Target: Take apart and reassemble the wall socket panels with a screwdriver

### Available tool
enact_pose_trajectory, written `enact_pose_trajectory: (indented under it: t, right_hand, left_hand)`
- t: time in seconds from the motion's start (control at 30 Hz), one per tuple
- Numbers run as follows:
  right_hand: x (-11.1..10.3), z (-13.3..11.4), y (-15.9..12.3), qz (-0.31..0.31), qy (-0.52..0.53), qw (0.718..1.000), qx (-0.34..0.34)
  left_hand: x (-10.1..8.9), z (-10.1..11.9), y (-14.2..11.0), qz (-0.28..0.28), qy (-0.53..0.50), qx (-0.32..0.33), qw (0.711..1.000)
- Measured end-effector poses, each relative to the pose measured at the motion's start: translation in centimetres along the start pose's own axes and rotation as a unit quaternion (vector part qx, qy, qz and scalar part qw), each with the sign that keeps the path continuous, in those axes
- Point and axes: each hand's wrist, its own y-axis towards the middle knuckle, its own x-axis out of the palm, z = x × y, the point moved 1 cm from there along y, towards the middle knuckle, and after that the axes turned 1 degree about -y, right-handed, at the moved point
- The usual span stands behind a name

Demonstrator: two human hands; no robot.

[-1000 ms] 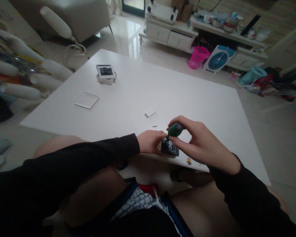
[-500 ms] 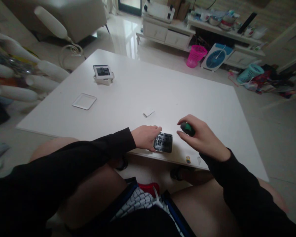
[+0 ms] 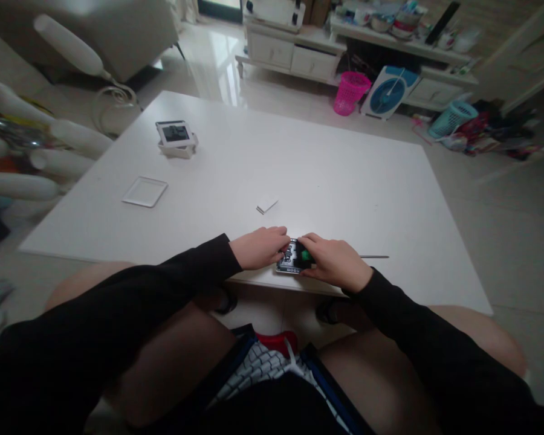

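A small black square panel (image 3: 293, 264), which looks like part of a wall switch or socket, lies at the near edge of the white table. My left hand (image 3: 260, 247) grips its left side, thumb and fingers closed at the rim. Over its right side is my right hand (image 3: 333, 257), wrapped round a screwdriver (image 3: 306, 255) with a black and green handle; the fingertips also touch the panel. The metal shaft sticks out to the right behind that hand. Beyond the panel lies a small white piece (image 3: 267, 206).
On the white table (image 3: 344, 181) a white square frame (image 3: 145, 191) lies at the left. Farther back sits another switch unit (image 3: 175, 134) on a white box (image 3: 178, 151). A pink basket (image 3: 351, 92) and a blue fan (image 3: 388, 93) stand on the floor beyond.
My right hand has moved left with the screwdriver and come down onto the panel's right side. My left hand stays at the panel. The whole view has shifted slightly.
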Motion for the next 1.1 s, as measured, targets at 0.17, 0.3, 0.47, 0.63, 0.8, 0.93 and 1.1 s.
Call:
enact_pose_trajectory:
  t: [0.17,0.3,0.47,0.63,0.8,0.93,1.1]
  right_hand:
    - [0.1,-0.1,0.1,-0.015,-0.007,1.000,0.007]
    - [0.0,-0.2,0.3,-0.014,-0.005,1.000,0.012]
    - [-0.1,-0.3,0.3,-0.015,-0.002,1.000,0.018]
    - [-0.1,-0.5,0.4,-0.011,-0.010,1.000,0.019]
    - [-0.2,-0.5,0.4,-0.020,-0.015,0.999,0.022]
    - [-0.3,-0.5,0.4,-0.025,-0.011,0.999,0.021]
    - [-0.3,-0.5,0.3,-0.020,-0.010,1.000,0.021]
  left_hand:
    - [0.3,0.4,0.1,-0.010,0.057,0.007,0.998]
    - [0.9,0.4,0.1,-0.002,0.112,0.034,0.993]
    - [1.3,0.6,0.1,0.009,0.168,0.048,0.985]
    - [1.5,1.5,0.0,0.038,0.224,0.038,0.973]
    - [1.9,1.7,-0.1,0.035,0.225,0.021,0.973]
    - [1.4,1.3,0.1,0.027,0.199,0.028,0.979]
    - [0.4,1.0,0.1,0.006,0.166,0.037,0.985]
